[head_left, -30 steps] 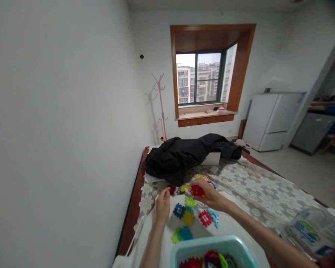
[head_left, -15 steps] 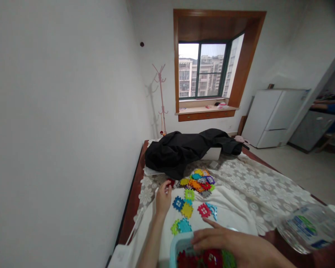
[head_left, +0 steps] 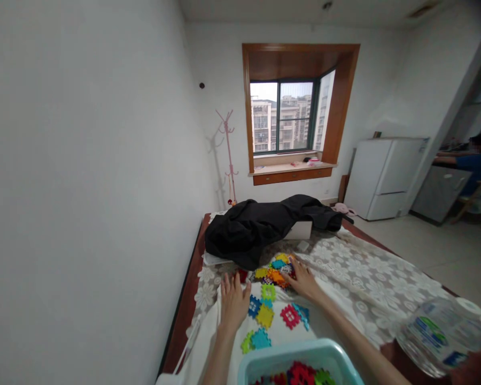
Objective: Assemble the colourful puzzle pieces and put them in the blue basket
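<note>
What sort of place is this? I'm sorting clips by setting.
Most likely a room in a flat: a white fridge, a pink coat stand, and a lace-covered table where toy tiles lie.

Colourful interlocking tiles [head_left: 276, 269] heaped on white cloth [head_left: 332, 315].

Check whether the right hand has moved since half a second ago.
Yes: the right hand went from the light blue plastic basket forward to the pile of colourful plastic blocks.
</note>
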Demonstrator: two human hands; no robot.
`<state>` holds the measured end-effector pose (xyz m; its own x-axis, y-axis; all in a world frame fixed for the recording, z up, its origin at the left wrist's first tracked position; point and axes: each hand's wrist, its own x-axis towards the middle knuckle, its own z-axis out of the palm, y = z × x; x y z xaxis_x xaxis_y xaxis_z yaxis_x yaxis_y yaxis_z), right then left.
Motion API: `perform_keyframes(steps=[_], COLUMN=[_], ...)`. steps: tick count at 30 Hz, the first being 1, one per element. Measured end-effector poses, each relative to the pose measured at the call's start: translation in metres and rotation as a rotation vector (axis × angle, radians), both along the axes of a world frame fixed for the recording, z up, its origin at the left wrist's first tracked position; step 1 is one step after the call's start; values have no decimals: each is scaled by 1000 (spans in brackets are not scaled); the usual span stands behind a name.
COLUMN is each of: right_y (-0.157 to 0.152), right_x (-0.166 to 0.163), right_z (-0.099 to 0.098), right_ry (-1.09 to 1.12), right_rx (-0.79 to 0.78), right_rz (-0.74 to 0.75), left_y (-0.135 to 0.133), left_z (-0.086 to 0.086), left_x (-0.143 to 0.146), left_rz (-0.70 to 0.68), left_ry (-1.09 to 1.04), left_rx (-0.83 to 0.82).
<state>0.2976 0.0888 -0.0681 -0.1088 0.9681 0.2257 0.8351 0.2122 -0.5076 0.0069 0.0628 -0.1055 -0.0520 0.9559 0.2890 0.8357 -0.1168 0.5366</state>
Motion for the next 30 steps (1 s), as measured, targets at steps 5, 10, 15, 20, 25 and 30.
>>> perform_keyframes(steps=[5, 10, 15, 20, 25, 30], right_y=[10, 14, 6, -4, 1, 7], right_x=[2, 8, 11, 8, 2, -2], right_z=[-49, -56, -46, -37, -45, -60], right_ry=[-16, 61, 161, 391, 689, 599], right_rx=[12, 28, 119, 242, 211, 147], right_rz=[52, 209, 380, 460, 227, 58], left_y=[0, 0, 4, 2, -7, -15], left_z=[3, 6, 6, 10, 11, 1], left_x=[0, 2, 7, 26, 34, 30], left_rz=[-68, -114, -143, -263, -236, -122], left_ry=[49, 10, -149, -356, -334, -147], left_rx=[-29, -22, -1, 24, 71, 30])
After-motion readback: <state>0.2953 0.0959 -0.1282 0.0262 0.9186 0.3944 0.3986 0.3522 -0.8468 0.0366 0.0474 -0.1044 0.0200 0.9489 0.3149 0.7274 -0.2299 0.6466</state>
